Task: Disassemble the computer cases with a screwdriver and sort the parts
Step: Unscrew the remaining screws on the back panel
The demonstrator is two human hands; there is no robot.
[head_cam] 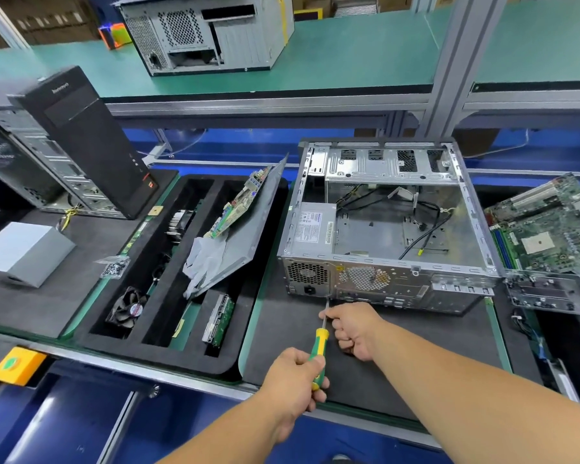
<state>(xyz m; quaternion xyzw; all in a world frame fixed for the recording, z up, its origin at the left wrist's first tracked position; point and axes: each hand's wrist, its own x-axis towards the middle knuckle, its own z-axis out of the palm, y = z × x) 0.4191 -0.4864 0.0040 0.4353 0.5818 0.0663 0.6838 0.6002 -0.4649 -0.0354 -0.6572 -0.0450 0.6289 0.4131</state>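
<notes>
An open silver computer case point(392, 236) lies on its side on the black mat, its rear panel toward me. A power supply point(312, 231) sits inside at the left, with loose black cables point(422, 226) across the floor. My left hand point(295, 380) grips the green and yellow handle of a screwdriver point(319, 346). The shaft points up at the lower edge of the rear panel, beside the power socket. My right hand point(352, 329) pinches the shaft near the tip, fingers curled.
A black foam sorting tray point(245, 336) at left holds a fan point(128, 306), a heatsink, a drive, a side panel with a motherboard and white gloves. A bag of screws point(114, 266), a grey box and a black tower stand farther left. Another motherboard point(546, 229) lies right.
</notes>
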